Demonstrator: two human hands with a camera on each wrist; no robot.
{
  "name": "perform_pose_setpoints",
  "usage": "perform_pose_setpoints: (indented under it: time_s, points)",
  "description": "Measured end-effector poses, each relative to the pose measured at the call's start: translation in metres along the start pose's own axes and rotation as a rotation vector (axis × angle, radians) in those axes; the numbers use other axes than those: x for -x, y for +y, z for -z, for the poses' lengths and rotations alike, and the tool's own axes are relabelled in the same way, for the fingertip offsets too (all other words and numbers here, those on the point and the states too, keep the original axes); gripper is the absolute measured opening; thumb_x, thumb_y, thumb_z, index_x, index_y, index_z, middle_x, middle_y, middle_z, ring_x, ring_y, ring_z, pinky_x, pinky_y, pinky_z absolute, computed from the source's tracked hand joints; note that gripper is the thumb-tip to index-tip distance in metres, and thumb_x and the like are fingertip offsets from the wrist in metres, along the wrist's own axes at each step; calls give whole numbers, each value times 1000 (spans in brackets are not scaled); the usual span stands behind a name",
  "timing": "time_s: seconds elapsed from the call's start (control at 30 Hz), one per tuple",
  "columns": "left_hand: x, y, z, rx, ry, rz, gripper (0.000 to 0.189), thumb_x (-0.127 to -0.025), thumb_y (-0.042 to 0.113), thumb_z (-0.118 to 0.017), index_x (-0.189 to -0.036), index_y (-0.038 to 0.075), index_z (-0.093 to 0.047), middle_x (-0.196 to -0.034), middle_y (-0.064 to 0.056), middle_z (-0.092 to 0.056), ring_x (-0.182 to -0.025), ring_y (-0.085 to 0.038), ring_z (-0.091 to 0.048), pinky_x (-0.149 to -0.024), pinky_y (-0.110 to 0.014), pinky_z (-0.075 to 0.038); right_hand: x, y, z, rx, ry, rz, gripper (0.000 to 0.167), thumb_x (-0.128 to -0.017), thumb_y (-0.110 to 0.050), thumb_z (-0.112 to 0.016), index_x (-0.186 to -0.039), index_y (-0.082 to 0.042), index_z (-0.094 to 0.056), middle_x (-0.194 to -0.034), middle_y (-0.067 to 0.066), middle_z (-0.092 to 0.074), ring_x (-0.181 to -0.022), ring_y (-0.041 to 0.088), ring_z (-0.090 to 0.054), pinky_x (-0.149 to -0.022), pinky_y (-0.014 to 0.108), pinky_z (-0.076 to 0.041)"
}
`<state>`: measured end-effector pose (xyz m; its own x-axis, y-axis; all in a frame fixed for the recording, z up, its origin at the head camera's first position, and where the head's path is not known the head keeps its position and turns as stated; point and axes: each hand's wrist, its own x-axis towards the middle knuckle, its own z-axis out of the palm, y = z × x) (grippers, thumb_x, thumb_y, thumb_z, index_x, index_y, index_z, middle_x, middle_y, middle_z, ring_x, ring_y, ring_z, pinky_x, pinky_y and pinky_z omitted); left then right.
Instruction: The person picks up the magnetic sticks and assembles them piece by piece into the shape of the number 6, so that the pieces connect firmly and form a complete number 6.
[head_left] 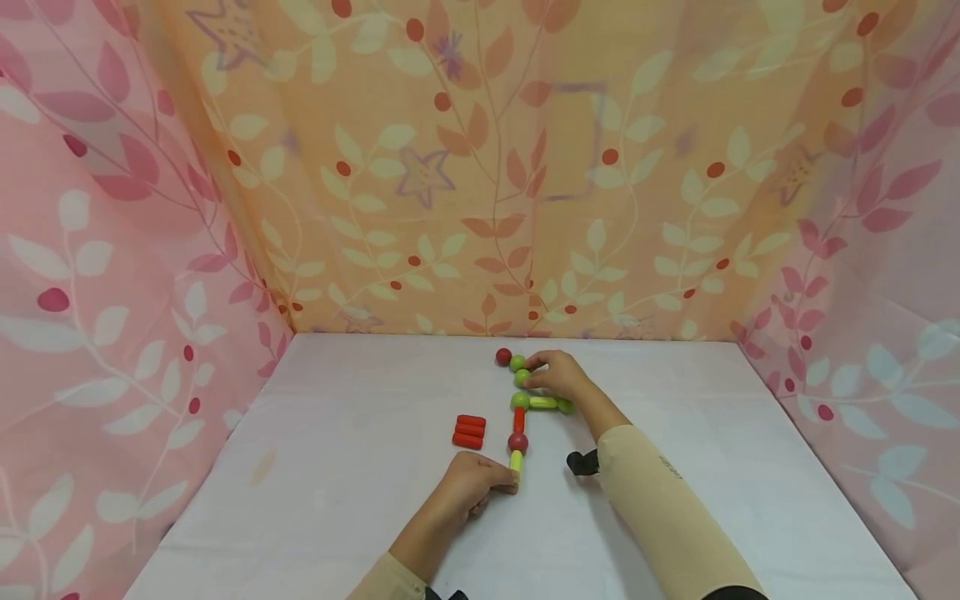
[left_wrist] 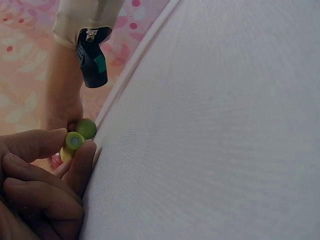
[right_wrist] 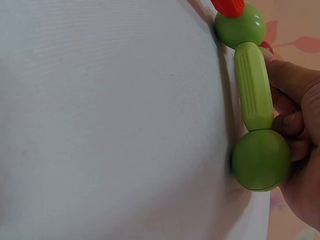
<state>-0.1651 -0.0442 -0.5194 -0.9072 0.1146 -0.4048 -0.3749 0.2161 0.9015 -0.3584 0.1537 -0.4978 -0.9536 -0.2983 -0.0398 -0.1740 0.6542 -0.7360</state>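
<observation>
My left hand (head_left: 467, 487) pinches a yellow-green magnetic rod (head_left: 516, 462) between thumb and forefinger; its round metal end faces the left wrist view. Beyond that rod, a dark red ball (head_left: 518, 442), a red rod (head_left: 519, 420) and a green ball (head_left: 520, 402) continue the line. From this ball a light green rod (right_wrist: 253, 86) runs right to another green ball (right_wrist: 261, 160). My right hand (head_left: 557, 374) reaches over the branch, fingertips around a far green ball (head_left: 522, 378). In the right wrist view, its fingertips are partly hidden behind the branch.
Three red rods (head_left: 469, 432) lie side by side left of the line. At the far end are another green ball (head_left: 517, 362) and a dark red ball (head_left: 503, 357). Patterned cloth walls (head_left: 480, 167) border the white table (head_left: 337, 433) at the back and sides.
</observation>
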Motion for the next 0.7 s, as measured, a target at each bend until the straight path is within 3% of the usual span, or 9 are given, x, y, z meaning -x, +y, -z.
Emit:
perform_pose_setpoints:
  time_s: [0.43,0.7]
  points:
    - [1,1,0,-4,-13,3,18,-70,28,-77,-76,12,-73,-72,-6,-70,-34,-10,-25,-35,-21,-17,2,0,0,11,17,29,31,-72,-27,-77,-100,-19,-67,-102,-4,-63,-105,18,-51,-93,42,-38]
    - [0,-1,3,-7,-21,8,18,-71,29,-77,-78,13,-73,-73,-5,-70,-35,-10,-26,-36,-21,-18,11,1,7,29,59,69,31,-72,-36,-76,-100,-26,-67,-101,-9,-63,-108,23,-52,-92,45,-38]
